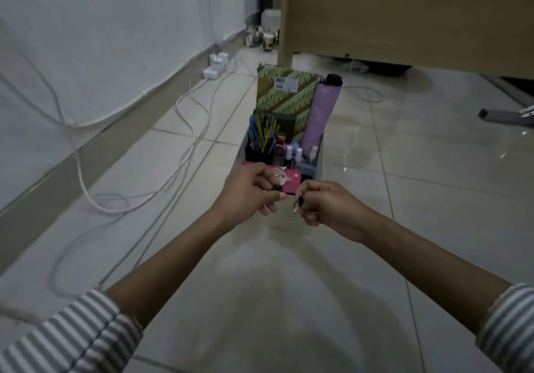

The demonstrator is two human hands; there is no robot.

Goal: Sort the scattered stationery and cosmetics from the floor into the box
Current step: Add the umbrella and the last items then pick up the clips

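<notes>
Here, left hand (248, 192) pinching black clip (277, 189), right hand (326, 208) — wire-handled clip (297, 205)

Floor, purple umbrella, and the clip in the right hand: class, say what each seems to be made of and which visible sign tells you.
The floor looks like glazed ceramic tile: glossy, reflective, with grout lines. The purple umbrella seems thin matt fabric, softly creased. The clip, pinched by the right hand, has a black body and shiny wire handles, probably metal.

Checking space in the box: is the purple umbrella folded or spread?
Folded. The purple umbrella is rolled into a slim cylinder, leaning at the right side of the box, beside the green patterned book.
</notes>
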